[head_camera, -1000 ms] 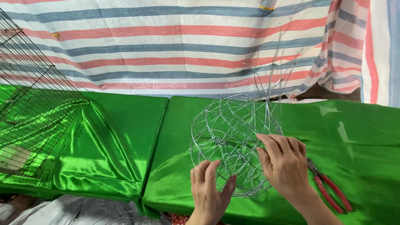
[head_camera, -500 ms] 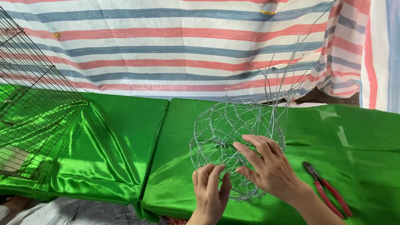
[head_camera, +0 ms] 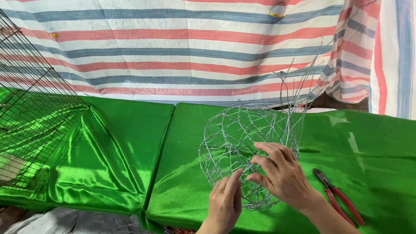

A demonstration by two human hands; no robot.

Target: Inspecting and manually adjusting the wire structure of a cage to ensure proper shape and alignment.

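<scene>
A round ball-shaped frame of woven silver wire mesh (head_camera: 236,138) rests on the shiny green cloth (head_camera: 130,138), with several loose wire ends sticking up at its right side. My left hand (head_camera: 225,201) is at the frame's lower front, its fingers pinching the mesh. My right hand (head_camera: 281,175) lies over the frame's lower right, fingers curled onto the wire close to the left hand's fingertips.
Red-handled pliers (head_camera: 338,199) lie on the green cloth to the right of my hands. A dark wire grid cage (head_camera: 30,112) stands at the far left. A red, blue and white striped tarp (head_camera: 195,47) hangs behind.
My right hand has slid left across the wire frame, from its right edge toward my left hand. The frame has stayed in place.
</scene>
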